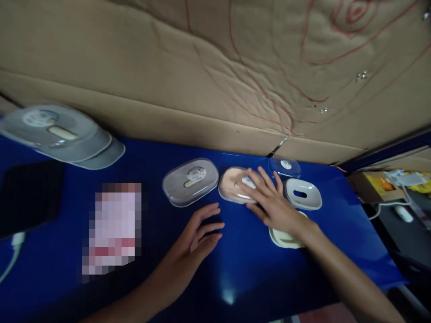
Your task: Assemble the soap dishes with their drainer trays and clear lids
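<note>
A: Our right hand (269, 202) lies flat on the pink box (232, 185), fingers spread over its lid and white label; it presses more than grips. Our left hand (198, 235) rests half-open on the blue table (235, 269), holding nothing.

B: And where does the box sit?

A: Mid-table, just right of the clear-lidded box (190, 181) and left of the white tray (302, 194). A small clear lid (284, 167) lies behind our fingers, and a cream tray (286, 237) is partly hidden under our wrist.

B: To press well, we should keep the palm centred so the lid goes down evenly, and steady the box with the left hand if it slides.

A: Agreed, the table looks slick.

B: Can we read any labels?

A: No. The round stickers on the boxes and on the lid stack (63, 134) at far left are too blurred. The cardboard (215, 67) behind carries only red scrawled lines, no words.
</note>
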A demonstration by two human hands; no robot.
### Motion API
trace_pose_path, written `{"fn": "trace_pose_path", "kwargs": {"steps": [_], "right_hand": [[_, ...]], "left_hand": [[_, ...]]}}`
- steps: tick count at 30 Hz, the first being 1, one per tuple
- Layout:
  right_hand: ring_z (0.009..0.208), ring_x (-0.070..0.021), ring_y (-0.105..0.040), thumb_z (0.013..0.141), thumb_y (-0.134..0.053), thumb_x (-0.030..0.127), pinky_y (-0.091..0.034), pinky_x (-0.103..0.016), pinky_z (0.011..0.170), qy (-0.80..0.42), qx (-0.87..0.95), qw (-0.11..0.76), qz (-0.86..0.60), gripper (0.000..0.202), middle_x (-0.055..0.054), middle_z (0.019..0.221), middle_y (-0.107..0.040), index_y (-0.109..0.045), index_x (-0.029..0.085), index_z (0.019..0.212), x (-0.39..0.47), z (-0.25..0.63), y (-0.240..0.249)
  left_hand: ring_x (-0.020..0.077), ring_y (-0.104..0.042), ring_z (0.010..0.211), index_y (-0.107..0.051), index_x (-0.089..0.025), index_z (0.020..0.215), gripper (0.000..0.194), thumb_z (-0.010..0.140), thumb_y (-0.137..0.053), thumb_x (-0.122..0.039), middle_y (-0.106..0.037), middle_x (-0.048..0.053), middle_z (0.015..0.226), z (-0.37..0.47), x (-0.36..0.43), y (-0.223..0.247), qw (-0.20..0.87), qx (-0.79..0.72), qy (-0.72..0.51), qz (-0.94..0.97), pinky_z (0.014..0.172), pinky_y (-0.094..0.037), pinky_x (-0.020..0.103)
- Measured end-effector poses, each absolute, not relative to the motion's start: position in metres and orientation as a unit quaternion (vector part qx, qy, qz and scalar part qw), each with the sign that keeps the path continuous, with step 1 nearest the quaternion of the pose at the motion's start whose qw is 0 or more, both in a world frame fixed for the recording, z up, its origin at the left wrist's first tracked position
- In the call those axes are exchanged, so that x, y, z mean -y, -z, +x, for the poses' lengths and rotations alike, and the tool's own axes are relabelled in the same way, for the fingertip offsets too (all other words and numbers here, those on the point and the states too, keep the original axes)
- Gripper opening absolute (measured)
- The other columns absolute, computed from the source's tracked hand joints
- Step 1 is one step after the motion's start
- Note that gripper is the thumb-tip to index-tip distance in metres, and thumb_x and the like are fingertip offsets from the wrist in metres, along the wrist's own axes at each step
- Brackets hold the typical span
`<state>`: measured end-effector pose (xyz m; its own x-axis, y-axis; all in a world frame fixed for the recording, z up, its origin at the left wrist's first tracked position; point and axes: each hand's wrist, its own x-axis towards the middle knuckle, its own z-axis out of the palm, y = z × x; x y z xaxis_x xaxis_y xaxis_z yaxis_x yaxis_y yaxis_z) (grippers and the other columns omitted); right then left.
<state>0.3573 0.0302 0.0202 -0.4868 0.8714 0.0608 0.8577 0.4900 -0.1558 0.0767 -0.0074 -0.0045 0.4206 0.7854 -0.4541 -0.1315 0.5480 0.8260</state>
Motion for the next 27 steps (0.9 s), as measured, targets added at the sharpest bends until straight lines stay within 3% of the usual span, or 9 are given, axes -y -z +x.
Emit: {"fn": "trace_pose_path", "kwargs": {"steps": [3, 6, 11, 14, 18, 22, 24, 27], "right_hand": [[0.167, -0.0366, -0.009, 0.108, -0.058, 0.039, -0.015, -0.072, 0.130, -0.057, 0.846, 0.072, -0.526, 0.077, -0.005, 0.181, -0.016, -0.016, 0.039, 0.172, -0.023, 0.376, -0.043], [0.164, -0.0337, -0.026, 0.106, -0.061, 0.049, -0.030, -0.064, 0.129, -0.127, 0.833, 0.032, -0.538, 0.078, -0.005, 0.177, -0.030, -0.020, 0.040, 0.171, 0.017, 0.406, -0.052], [0.151, -0.0397, -0.048, 0.099, -0.067, 0.061, -0.031, -0.072, 0.122, -0.079, 0.821, -0.014, -0.565, 0.087, -0.016, 0.163, -0.053, -0.025, 0.032, 0.170, 0.067, 0.429, -0.030], [0.144, -0.0411, -0.055, 0.098, -0.067, 0.065, -0.032, -0.070, 0.118, -0.027, 0.847, 0.040, -0.530, 0.084, -0.019, 0.157, -0.058, -0.034, 0.027, 0.166, 0.061, 0.396, -0.020], [0.144, -0.0390, -0.053, 0.097, -0.060, 0.075, -0.033, -0.062, 0.119, -0.057, 0.892, 0.121, -0.431, 0.088, -0.021, 0.158, -0.057, -0.042, 0.019, 0.162, 0.042, 0.328, -0.034], [0.153, -0.0340, -0.044, 0.098, -0.057, 0.074, -0.037, -0.051, 0.124, -0.121, 0.927, 0.097, -0.341, 0.087, -0.014, 0.169, -0.045, -0.038, 0.022, 0.165, 0.035, 0.326, -0.062], [0.156, -0.0352, -0.041, 0.099, -0.060, 0.069, -0.041, -0.051, 0.123, -0.107, 0.895, 0.116, -0.418, 0.087, -0.011, 0.172, -0.040, -0.030, 0.028, 0.169, 0.035, 0.360, -0.065], [0.157, -0.0454, -0.037, 0.098, -0.065, 0.065, -0.037, -0.068, 0.122, -0.016, 0.791, 0.114, -0.601, 0.090, -0.015, 0.173, -0.036, -0.025, 0.031, 0.171, 0.034, 0.424, -0.046]], "left_hand": [[0.0369, -0.059, 0.140, -0.056, -0.034, 0.142, 0.058, 0.089, -0.079, -0.044, -0.052, 0.009, 0.160, 0.076, 0.000, -0.002, 0.725, -0.466, -0.343, 0.373, 0.112, -0.054, 0.050], [0.0347, -0.062, 0.136, -0.054, -0.035, 0.141, 0.056, 0.091, -0.076, -0.042, -0.050, 0.006, 0.161, 0.074, -0.007, -0.006, 0.690, -0.497, -0.388, 0.355, 0.109, -0.055, 0.050], [0.0338, -0.073, 0.115, -0.062, -0.025, 0.133, 0.046, 0.092, -0.073, -0.045, -0.065, 0.012, 0.144, 0.077, -0.006, -0.009, 0.753, -0.478, -0.300, 0.338, 0.100, -0.057, 0.052], [0.0336, -0.069, 0.127, -0.061, -0.026, 0.138, 0.053, 0.091, -0.078, -0.044, -0.068, 0.013, 0.143, 0.082, 0.001, -0.010, 0.811, -0.423, -0.239, 0.325, 0.110, -0.051, 0.051], [0.0325, -0.059, 0.143, -0.060, -0.028, 0.145, 0.070, 0.082, -0.090, -0.039, -0.068, 0.010, 0.149, 0.086, 0.008, -0.008, 0.889, -0.304, -0.200, 0.278, 0.119, -0.043, 0.047], [0.0307, -0.070, 0.126, -0.073, -0.022, 0.129, 0.049, 0.083, -0.087, -0.033, -0.080, 0.008, 0.124, 0.083, 0.008, -0.008, 0.903, -0.335, -0.190, 0.191, 0.110, -0.050, 0.040], [0.0280, -0.074, 0.117, -0.076, -0.019, 0.122, 0.042, 0.082, -0.085, -0.030, -0.083, 0.008, 0.115, 0.080, 0.005, -0.011, 0.890, -0.382, -0.205, 0.139, 0.102, -0.054, 0.035], [0.0253, -0.076, 0.108, -0.078, -0.016, 0.117, 0.036, 0.083, -0.082, -0.026, -0.084, 0.008, 0.109, 0.076, -0.001, -0.018, 0.879, -0.414, -0.222, 0.083, 0.091, -0.057, 0.029]]}}
